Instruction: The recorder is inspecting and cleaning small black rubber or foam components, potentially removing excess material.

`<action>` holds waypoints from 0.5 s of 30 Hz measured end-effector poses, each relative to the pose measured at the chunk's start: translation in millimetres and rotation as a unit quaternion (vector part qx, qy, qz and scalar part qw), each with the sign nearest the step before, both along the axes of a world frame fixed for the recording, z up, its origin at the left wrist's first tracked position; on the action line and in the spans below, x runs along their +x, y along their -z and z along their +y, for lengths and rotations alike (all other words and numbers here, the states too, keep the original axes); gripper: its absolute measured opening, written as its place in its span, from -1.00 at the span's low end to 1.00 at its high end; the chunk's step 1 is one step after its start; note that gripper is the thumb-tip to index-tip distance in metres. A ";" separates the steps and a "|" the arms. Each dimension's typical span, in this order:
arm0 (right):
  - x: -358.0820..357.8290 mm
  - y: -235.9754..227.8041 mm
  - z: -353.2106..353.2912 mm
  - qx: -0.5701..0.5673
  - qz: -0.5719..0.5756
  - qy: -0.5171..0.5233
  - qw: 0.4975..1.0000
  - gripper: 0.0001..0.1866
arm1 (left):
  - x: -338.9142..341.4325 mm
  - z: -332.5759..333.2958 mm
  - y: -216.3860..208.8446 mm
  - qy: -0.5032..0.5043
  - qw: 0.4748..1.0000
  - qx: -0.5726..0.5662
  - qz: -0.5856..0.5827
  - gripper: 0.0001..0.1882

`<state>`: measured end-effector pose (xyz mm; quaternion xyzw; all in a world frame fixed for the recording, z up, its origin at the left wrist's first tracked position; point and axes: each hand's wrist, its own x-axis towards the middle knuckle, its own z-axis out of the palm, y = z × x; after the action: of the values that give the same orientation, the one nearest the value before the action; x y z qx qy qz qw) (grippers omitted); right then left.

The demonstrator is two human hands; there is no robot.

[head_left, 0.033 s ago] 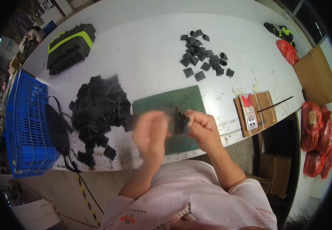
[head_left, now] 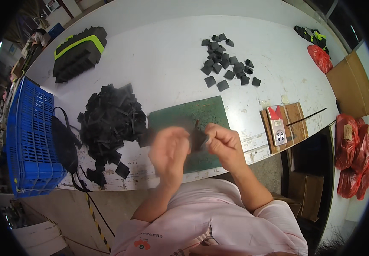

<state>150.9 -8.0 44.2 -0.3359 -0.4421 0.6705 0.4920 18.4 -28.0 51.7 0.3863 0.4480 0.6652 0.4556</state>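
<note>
My right hand [head_left: 226,148] pinches a small black piece of fabric-like material [head_left: 199,140] between thumb and fingers. My left hand [head_left: 168,151], blurred by motion, curls with its fingertips against the same piece's left side; its exact grip is hard to make out. A thin reddish-brown sliver [head_left: 197,124] stands up at the piece's top edge. Both hands are above a green cutting mat [head_left: 212,112]. To the left lies a big heap of flat black pieces [head_left: 110,117]. Several small black pieces, folded like pockets [head_left: 223,85], are scattered at the far side.
A stack of black pieces with a yellow-green band [head_left: 80,53] sits far left. Beside the heap are a black strapped pouch [head_left: 65,147] and a blue crate [head_left: 31,141]. On the right, a phone [head_left: 277,128] rests on a wooden board [head_left: 293,128]; red bags [head_left: 348,149] hang beyond.
The black piece has turned slightly between my fingers. My left hand has shifted a little to the right and down; my right hand has barely moved.
</note>
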 end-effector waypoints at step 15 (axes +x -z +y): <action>-16.7 1.1 -12.2 0.348 -0.298 0.228 0.859 -0.84 | -0.3 -5.7 21.5 -0.058 0.925 0.173 0.334 -0.78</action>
<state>134.2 -20.2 43.0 -0.4182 -0.6832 0.2096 0.5608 18.1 -33.7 30.2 0.6328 0.4733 0.5899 0.1662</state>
